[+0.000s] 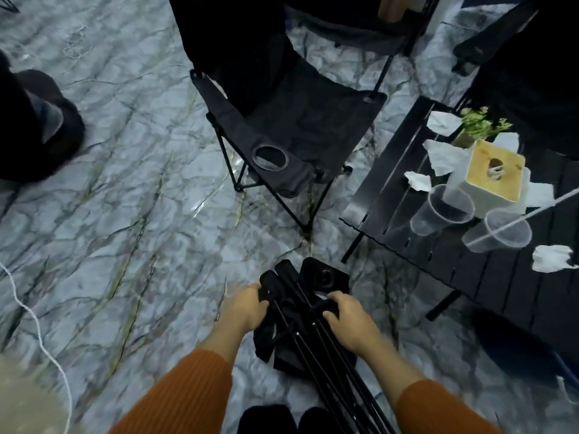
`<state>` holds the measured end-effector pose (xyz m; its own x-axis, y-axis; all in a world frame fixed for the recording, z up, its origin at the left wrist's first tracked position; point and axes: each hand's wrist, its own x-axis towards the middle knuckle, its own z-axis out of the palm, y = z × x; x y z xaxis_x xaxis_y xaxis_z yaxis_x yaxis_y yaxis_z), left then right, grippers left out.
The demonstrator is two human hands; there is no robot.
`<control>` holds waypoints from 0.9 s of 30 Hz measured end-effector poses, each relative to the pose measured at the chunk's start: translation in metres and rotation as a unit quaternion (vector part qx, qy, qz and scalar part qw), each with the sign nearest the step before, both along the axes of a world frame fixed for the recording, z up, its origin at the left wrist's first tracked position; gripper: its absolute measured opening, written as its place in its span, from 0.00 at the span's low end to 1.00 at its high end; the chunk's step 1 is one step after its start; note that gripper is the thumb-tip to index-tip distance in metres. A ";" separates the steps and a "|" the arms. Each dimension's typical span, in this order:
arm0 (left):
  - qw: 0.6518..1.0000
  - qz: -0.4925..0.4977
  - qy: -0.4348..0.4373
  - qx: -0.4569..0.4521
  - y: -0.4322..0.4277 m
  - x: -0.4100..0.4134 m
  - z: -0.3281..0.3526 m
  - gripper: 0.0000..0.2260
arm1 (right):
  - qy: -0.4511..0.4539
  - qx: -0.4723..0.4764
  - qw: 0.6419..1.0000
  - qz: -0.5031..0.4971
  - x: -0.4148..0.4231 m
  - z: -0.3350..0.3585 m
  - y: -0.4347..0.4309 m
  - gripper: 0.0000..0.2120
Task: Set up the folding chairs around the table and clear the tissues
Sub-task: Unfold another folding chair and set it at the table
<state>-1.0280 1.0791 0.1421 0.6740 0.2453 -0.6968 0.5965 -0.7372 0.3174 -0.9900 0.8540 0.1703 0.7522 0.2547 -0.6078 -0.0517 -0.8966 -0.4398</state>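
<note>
The marble floor (pixel 125 198) is bare from 8 to 11 o'clock, with lots of room. The table (pixel 388 195) edge sits at 3 o'clock. The folded chair (pixel 300 333) stands at 6 o'clock. The left hand (pixel 242 308) and right hand (pixel 352 321) each grip one side of it. One open chair (pixel 297 120) stands at 12 o'clock. On the table lie five tissues (pixel 553 258) and two cups (pixel 441 209).

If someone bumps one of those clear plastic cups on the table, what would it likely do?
The nearer cup would probably tip or skid easily: it looks empty and thin-walled, so likely very light. A straw leaning out over its rim may help topple it. Once on its side it would probably roll on the table, whose edge is close by.
</note>
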 end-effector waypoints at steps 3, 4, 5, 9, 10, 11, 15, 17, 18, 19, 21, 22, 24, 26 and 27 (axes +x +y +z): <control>0.997 0.073 -0.009 -0.033 0.004 0.004 -0.084 0.23 | -0.001 0.013 1.000 -0.002 0.016 -0.086 0.019 0.22; 0.995 0.092 -0.015 -0.038 0.006 0.008 -0.110 0.21 | -0.001 0.022 1.000 -0.006 0.022 -0.115 0.026 0.23; 0.993 0.111 -0.023 -0.041 0.008 0.012 -0.136 0.20 | -0.003 0.028 1.000 -0.008 0.028 -0.143 0.033 0.23; 0.971 0.216 -0.078 -0.072 0.017 0.036 -0.240 0.21 | -0.044 0.038 0.998 -0.008 0.057 -0.242 0.060 0.19; 0.964 0.238 -0.088 -0.079 0.019 0.041 -0.263 0.22 | -0.056 0.039 0.998 -0.005 0.064 -0.264 0.066 0.19; 0.958 0.256 -0.097 -0.085 0.020 0.046 -0.285 0.22 | -0.065 0.037 0.997 0.002 0.072 -0.286 0.072 0.20; 0.921 0.346 -0.133 -0.121 0.020 0.060 -0.348 0.20 | -0.050 0.064 0.997 -0.015 0.096 -0.343 0.097 0.18; 0.889 0.406 -0.151 -0.151 0.018 0.062 -0.367 0.18 | -0.047 0.078 0.995 -0.043 0.102 -0.356 0.107 0.20; 0.868 0.442 -0.153 -0.169 0.016 0.062 -0.371 0.16 | -0.051 0.084 0.994 -0.056 0.105 -0.359 0.109 0.20; 0.844 0.479 -0.154 -0.188 0.015 0.062 -0.372 0.14 | -0.049 0.093 0.992 -0.073 0.107 -0.358 0.111 0.20; 0.796 0.543 -0.145 -0.226 0.012 0.060 -0.364 0.13 | -0.032 0.109 0.988 -0.102 0.109 -0.350 0.110 0.18; 0.778 0.562 -0.141 -0.242 0.010 0.057 -0.353 0.12 | -0.028 0.113 0.988 -0.107 0.108 -0.341 0.108 0.15; 0.759 0.576 -0.134 -0.272 0.008 0.049 -0.323 0.09 | -0.031 0.119 0.986 -0.109 0.104 -0.311 0.104 0.12; 0.746 0.578 -0.137 -0.301 0.007 0.040 -0.280 0.06 | -0.037 0.136 0.984 -0.110 0.097 -0.272 0.101 0.13; 0.745 0.572 -0.145 -0.311 0.005 0.034 -0.259 0.04 | -0.033 0.149 0.983 -0.106 0.093 -0.250 0.098 0.13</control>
